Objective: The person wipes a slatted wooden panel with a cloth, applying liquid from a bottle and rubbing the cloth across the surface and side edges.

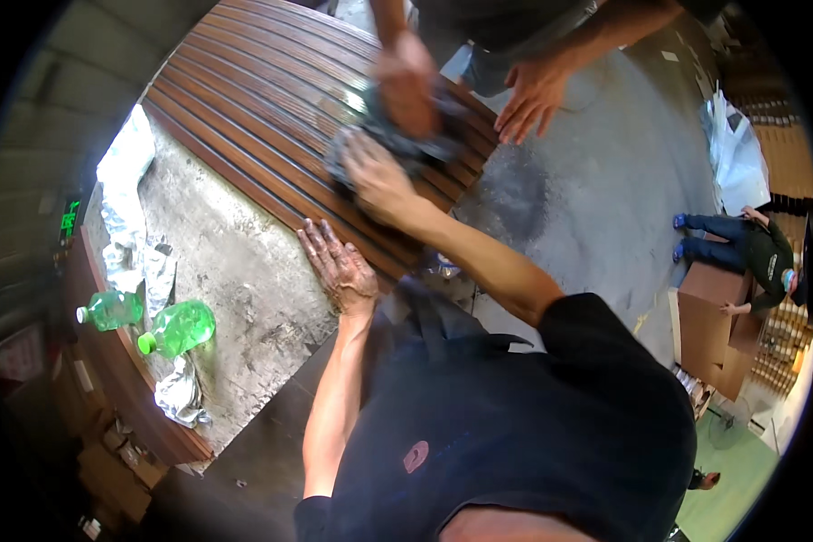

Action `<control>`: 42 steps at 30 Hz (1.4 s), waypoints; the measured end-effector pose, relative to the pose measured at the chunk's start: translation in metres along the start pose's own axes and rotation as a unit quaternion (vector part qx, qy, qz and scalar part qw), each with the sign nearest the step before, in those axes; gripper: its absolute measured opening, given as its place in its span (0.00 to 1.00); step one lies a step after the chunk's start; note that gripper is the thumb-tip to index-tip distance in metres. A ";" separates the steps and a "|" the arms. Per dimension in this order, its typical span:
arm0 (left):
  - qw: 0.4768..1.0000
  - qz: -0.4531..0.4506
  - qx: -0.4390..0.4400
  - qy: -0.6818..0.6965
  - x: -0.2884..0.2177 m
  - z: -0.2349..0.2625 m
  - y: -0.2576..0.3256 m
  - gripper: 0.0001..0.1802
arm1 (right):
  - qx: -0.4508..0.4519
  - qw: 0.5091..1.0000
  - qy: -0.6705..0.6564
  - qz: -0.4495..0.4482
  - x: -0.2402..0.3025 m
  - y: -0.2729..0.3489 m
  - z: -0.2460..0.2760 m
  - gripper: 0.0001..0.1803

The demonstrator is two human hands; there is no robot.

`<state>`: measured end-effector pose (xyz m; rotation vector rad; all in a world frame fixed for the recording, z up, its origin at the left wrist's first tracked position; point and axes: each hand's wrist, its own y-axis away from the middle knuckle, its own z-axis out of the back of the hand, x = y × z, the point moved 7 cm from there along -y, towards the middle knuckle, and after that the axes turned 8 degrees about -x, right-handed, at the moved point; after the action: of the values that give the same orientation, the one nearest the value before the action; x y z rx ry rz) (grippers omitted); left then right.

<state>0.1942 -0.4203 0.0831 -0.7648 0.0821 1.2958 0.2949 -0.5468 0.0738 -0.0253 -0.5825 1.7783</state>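
Note:
A brown slatted wooden panel (244, 99) lies on a concrete floor. My right hand (375, 176) presses down on a dark crumpled rag (443, 144) on the panel's slats. My left hand (339, 266), stained dark, lies flat with fingers spread on the panel's near edge and holds nothing. Across the panel another person's hand (406, 81) also rests on the rag. That person's other hand (533, 95) is spread flat by the panel's right edge.
Two green plastic bottles (110, 310) (179, 327) lie at the left on a brown board edge, beside crumpled silver wrapping (126, 181). At the right a person (750, 253) sits by cardboard boxes (709, 325). White bags (736, 154) lie at the far right.

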 end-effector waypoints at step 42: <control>0.994 0.033 -0.051 0.087 0.019 0.013 0.011 0.24 | 0.093 0.989 -0.108 0.031 0.027 0.115 0.070 0.35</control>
<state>0.1857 -0.3967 0.0792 -0.9687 0.1843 1.3007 0.1607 -0.5674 0.0968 0.2831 -0.5720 1.9023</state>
